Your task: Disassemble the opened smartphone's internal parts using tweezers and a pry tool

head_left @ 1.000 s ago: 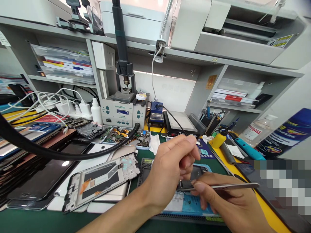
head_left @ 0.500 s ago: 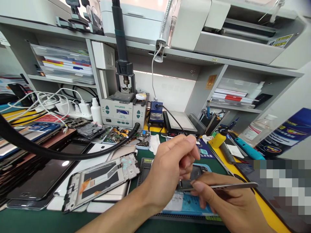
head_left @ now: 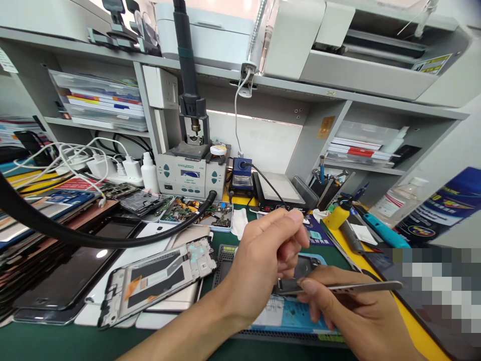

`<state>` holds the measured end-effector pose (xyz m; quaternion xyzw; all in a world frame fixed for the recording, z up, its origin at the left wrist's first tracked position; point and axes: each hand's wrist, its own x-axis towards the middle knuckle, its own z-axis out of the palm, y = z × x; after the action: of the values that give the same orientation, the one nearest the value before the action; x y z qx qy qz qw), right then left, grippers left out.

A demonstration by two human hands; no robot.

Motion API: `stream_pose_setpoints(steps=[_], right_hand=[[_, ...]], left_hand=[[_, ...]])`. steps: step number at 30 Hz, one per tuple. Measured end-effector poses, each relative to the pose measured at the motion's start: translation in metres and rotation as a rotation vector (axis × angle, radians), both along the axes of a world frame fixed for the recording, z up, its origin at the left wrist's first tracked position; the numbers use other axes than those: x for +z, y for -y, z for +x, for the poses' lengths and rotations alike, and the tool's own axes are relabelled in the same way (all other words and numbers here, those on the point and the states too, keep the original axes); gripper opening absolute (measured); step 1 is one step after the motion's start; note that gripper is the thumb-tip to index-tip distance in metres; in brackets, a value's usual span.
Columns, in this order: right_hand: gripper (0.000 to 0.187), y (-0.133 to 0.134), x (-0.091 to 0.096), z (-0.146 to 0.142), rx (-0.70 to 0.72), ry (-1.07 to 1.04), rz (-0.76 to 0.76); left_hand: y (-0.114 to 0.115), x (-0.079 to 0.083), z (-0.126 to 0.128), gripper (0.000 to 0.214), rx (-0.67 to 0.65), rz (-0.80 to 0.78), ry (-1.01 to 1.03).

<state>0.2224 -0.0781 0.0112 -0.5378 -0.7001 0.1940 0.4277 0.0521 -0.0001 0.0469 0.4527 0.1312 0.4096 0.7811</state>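
My left hand (head_left: 263, 250) is raised over a dark phone part (head_left: 305, 265), its fingers curled closed. Whatever those fingers hold, if anything, is hidden behind the hand. Metal tweezers (head_left: 376, 288) are pinched in my right hand (head_left: 345, 301), their rear end pointing right and their tip at the phone part. The part lies on a blue and white work pad (head_left: 300, 316), partly covered by both hands. Beneath the pad is a dark perforated tray (head_left: 289, 338).
A phone frame (head_left: 161, 281) rests on stacked phone parts at left. A thick black hose (head_left: 124, 243) arches across the left side from the hot-air station (head_left: 188, 175). Circuit boards fill a shallow box (head_left: 231, 228). A yellow bottle (head_left: 338, 216) stands at right.
The tweezers and right hand have shifted very slightly to the right. My left hand looks unmoved.
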Motion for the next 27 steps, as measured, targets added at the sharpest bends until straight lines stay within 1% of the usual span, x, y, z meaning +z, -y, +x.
stream_pose_setpoints(steps=[7, 11, 16, 19, 22, 25, 27], right_hand=[[0.04, 0.0023, -0.0001, -0.0002, -0.045, -0.021, -0.053], [0.038, 0.001, -0.0022, 0.0011, -0.011, -0.016, -0.023], [0.039, 0.0025, -0.0016, 0.0012, -0.033, -0.018, -0.043], [0.038, 0.0039, -0.0009, 0.0017, -0.023, -0.006, -0.037], [0.041, 0.0035, -0.0002, 0.0012, -0.038, 0.001, -0.048], [0.044, 0.0012, 0.002, -0.0015, -0.061, 0.012, -0.014], [0.046, -0.001, 0.0047, -0.0046, -0.103, 0.023, 0.033]], left_hand=[[0.001, 0.0011, 0.0001, 0.036, 0.001, 0.008, -0.002], [0.0009, 0.0009, 0.0002, 0.035, 0.002, 0.01, -0.001], [0.0017, 0.0009, -0.0004, 0.035, -0.001, 0.015, 0.004], [0.0017, 0.0015, 0.0001, 0.036, 0.004, 0.014, -0.002], [0.0013, 0.0016, 0.0006, 0.035, 0.002, 0.019, -0.009], [0.0009, 0.0013, 0.0005, 0.036, 0.001, 0.02, -0.006], [0.0005, 0.001, 0.0003, 0.036, 0.002, 0.019, -0.008]])
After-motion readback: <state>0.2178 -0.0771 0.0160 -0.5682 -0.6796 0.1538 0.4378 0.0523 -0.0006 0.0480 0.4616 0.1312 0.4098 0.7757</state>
